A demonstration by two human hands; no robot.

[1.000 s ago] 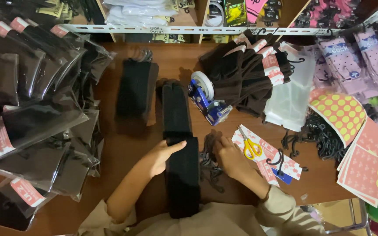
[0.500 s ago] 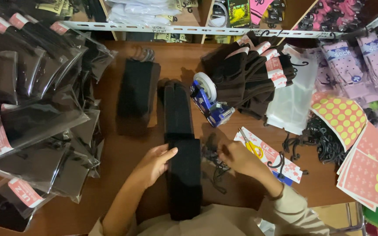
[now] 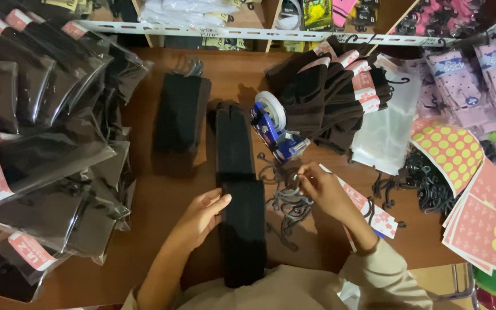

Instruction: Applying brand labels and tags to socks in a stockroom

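Black folded socks (image 3: 242, 224) are lying near the desk's (image 3: 162, 189) front edge under my left hand (image 3: 202, 215), resting open. My right hand (image 3: 320, 189) is pinching a small hook (image 3: 295, 182) above the hook pile (image 3: 288, 206).

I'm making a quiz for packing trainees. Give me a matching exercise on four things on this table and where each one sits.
Things:
1. left hand
2. right hand
3. tape dispenser
4. dotted sticker sheets

Places:
A. at the table's right edge
B. on the long black sock strip
C. at the pile of small dark hooks
D. beyond the hooks, beside the strip's far end

Pairs: 1-B, 2-C, 3-D, 4-A
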